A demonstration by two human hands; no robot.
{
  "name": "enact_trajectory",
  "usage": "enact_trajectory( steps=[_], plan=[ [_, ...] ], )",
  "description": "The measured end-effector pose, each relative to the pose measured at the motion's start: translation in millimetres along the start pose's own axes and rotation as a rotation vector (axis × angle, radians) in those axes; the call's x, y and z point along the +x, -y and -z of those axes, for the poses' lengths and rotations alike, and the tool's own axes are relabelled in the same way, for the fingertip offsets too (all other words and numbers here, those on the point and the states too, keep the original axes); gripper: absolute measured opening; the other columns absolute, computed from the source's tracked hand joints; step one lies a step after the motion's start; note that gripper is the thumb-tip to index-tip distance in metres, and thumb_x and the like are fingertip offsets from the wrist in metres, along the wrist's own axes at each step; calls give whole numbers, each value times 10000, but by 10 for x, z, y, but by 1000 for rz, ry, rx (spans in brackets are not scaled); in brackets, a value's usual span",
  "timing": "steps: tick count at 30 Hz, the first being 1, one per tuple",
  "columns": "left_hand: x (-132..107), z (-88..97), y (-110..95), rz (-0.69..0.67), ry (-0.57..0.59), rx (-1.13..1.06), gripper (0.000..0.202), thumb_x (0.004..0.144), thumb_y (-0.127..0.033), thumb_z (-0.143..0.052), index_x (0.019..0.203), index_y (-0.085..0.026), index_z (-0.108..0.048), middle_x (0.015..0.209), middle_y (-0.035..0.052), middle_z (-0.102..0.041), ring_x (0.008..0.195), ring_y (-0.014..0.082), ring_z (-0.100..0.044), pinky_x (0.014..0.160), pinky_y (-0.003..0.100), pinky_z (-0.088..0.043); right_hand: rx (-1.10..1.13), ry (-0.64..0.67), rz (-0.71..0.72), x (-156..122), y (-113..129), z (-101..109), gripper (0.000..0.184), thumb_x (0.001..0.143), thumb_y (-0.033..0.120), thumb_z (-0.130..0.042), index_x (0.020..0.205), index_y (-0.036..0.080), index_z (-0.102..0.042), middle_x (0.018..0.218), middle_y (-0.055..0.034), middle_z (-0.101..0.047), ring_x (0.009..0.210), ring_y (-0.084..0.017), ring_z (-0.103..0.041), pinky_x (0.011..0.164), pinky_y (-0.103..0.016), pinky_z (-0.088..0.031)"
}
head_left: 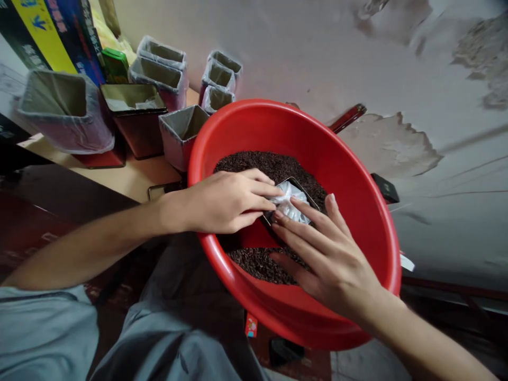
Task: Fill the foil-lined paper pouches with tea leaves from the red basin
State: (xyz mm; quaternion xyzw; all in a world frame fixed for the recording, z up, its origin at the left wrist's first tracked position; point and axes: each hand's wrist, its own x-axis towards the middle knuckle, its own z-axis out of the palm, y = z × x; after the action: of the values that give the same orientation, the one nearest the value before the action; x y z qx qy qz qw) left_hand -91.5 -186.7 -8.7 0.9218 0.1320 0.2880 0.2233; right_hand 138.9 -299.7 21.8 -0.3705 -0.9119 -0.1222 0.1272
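A square tin [270, 230] with a clear plastic bag [292, 203] folded over in its mouth sits inside a large red basin [357, 211], among dark, thin loose grains or leaves [262, 161]. My left hand [226, 201] reaches in from the left. Its fingers are stretched out, with the tips on the plastic at the tin's near left side. My right hand [329, 254] comes from the lower right with its fingers spread, and its fingertips press on the bag's folds. Part of the tin is hidden beneath both hands.
On a wooden table [146, 177] to the left stand several tall tins lined with plastic bags [65, 116]. Another dark tin [133, 124] holds small white pieces. A tin lid [164, 189] lies by the table's edge. Behind the basin is a peeling wall [301, 53].
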Motion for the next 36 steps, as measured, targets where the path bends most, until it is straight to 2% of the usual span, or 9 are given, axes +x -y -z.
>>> enact_trajectory(
  steps=[2,5,7,9,13,18,24,31,36],
  plan=[
    [-140,157,-113,107,-115,107,286,997,-230,-536,1129,-238,-790,1382,31,-706,1311,229,-616,1122,398,-509,60,11,7,-7,-50,-31,205,949,234,-698,1144,182,-731,1140,-109,-776,1324,-384,-624,1206,-756,-321],
    [-515,403,-129,392,-298,329,315,1038,-353,-494,1050,-227,-782,1169,31,-785,1065,210,-717,1019,387,-551,146,-1,23,3,-127,-51,185,931,237,-723,1107,179,-725,1093,-103,-775,1271,-337,-671,1162,-605,-490],
    [-837,476,26,670,-159,488,328,1006,-466,-522,1025,-262,-778,978,20,-796,875,242,-734,915,429,-578,196,-18,10,5,-166,-47,192,930,232,-723,1113,176,-711,1118,-109,-770,1250,-308,-687,1080,-483,-591],
    [-1157,421,273,803,116,520,436,929,-540,-604,1176,-209,-746,1096,100,-782,989,334,-727,940,487,-563,215,-30,0,3,-187,-37,194,954,243,-697,1133,171,-699,1142,-113,-770,1238,-293,-695,1044,-431,-621],
    [-1564,9,734,833,307,475,911,823,-560,-725,1533,-63,-444,1555,268,-485,1407,431,-490,1151,529,-415,157,-45,36,9,-189,-36,240,978,248,-679,1189,136,-696,1164,-111,-779,1227,-273,-703,1121,-385,-573],
    [-1497,-407,990,859,227,421,849,890,-517,-672,1559,-69,-402,1592,270,-421,1456,426,-408,1175,560,-333,209,-87,35,-49,-206,-111,260,945,200,-714,1200,147,-711,1172,-90,-778,1251,-240,-689,1246,-301,-439],
    [-1375,-446,1135,853,320,407,663,926,-463,-641,1494,-141,-526,1537,242,-492,1382,442,-456,1099,593,-367,292,-95,-35,-193,-249,-206,405,875,146,-774,1272,208,-721,1211,-63,-767,1207,-269,-712,1208,-392,-511],
    [-1460,-408,1201,758,264,364,477,960,-467,-621,1374,-233,-667,1490,175,-557,1385,402,-468,1147,612,-325,285,-117,6,-122,-228,-221,346,866,72,-763,1206,123,-720,1177,-110,-766,1256,-249,-683,1219,-361,-491],
    [-1416,-480,1113,790,289,409,697,886,-438,-709,1512,-188,-532,1603,214,-433,1479,453,-350,1199,688,-234,311,-113,8,-105,-236,-219,352,844,54,-777,1188,115,-730,1169,-119,-770,1235,-261,-696,1231,-383,-485]
  ],
)
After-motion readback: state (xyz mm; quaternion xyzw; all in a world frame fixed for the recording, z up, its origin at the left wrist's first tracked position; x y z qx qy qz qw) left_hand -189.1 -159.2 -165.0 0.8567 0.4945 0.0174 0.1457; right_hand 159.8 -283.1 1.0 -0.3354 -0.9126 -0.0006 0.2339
